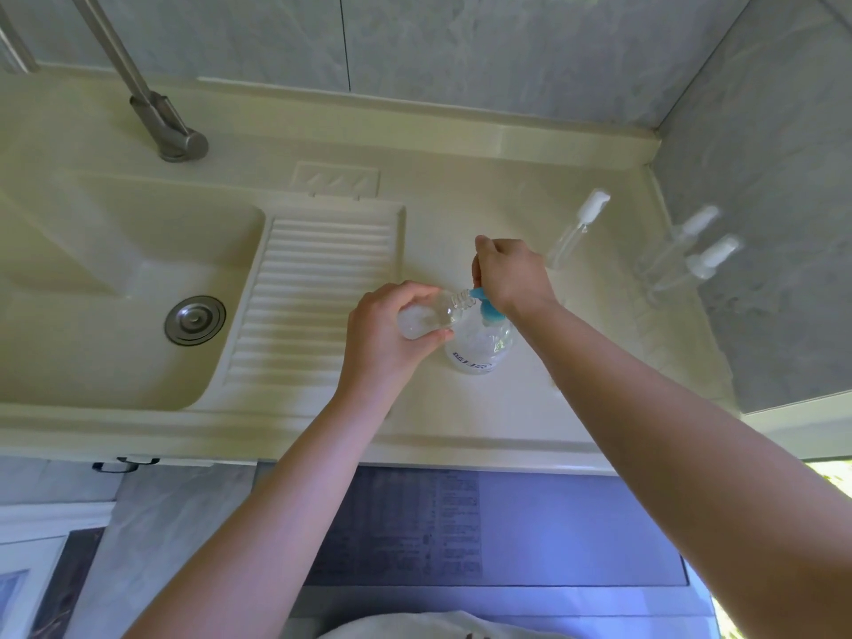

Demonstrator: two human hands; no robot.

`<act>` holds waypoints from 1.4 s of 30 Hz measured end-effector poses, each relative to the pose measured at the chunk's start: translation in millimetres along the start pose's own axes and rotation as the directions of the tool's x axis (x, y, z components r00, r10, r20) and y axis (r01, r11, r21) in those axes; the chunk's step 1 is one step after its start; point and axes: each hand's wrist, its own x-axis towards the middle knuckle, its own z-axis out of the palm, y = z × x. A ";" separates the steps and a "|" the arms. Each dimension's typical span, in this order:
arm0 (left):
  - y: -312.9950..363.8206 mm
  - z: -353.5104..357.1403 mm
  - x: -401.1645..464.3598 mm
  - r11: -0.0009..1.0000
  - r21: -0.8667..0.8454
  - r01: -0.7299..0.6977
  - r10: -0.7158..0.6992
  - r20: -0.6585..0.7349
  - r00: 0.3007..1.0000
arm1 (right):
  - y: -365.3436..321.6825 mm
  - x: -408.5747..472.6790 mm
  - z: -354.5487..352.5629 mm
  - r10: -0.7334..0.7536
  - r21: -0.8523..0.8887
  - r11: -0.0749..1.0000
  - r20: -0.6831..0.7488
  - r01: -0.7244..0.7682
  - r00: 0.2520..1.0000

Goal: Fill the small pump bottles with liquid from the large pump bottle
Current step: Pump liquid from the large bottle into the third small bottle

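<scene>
The large clear pump bottle (479, 345) with a blue pump head stands on the cream counter (461, 214), right of the washboard. My right hand (509, 274) rests on top of its pump head, fingers closed around it. My left hand (387, 334) holds a small clear bottle (431, 313) tilted on its side, cap off, with its threaded neck right at the blue spout. A small pump bottle (576, 228) with a white cap stands behind my right hand. Two more small pump bottles (691, 232) (707, 265) stand near the right wall.
A sink basin (115, 288) with a metal drain (195, 320) lies at the left, beside a ribbed washboard (313, 297). A metal faucet (152, 108) rises at the back left. Tiled walls close off the back and right. The counter's front edge runs below my forearms.
</scene>
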 end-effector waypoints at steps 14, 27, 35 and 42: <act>1.0 -1.6 2.3 1.000 -0.013 0.003 -0.002 0.009 1.000 | 1.1 -0.8 -2.2 -0.032 -0.027 0.999 0.009 0.032 0.999; 1.6 0.1 8.5 1.000 0.004 -0.015 0.015 0.026 1.000 | 2.1 1.8 -5.0 -0.032 0.004 0.999 0.023 0.032 0.999; 1.2 1.1 7.4 1.000 0.008 -0.004 0.004 0.033 0.999 | 4.5 2.8 -0.3 -0.026 0.018 1.000 0.018 0.025 1.000; 4.5 1.3 7.3 1.000 -0.005 -0.004 0.004 0.030 1.000 | 2.6 0.5 -3.3 -0.045 0.011 0.999 0.018 0.045 0.999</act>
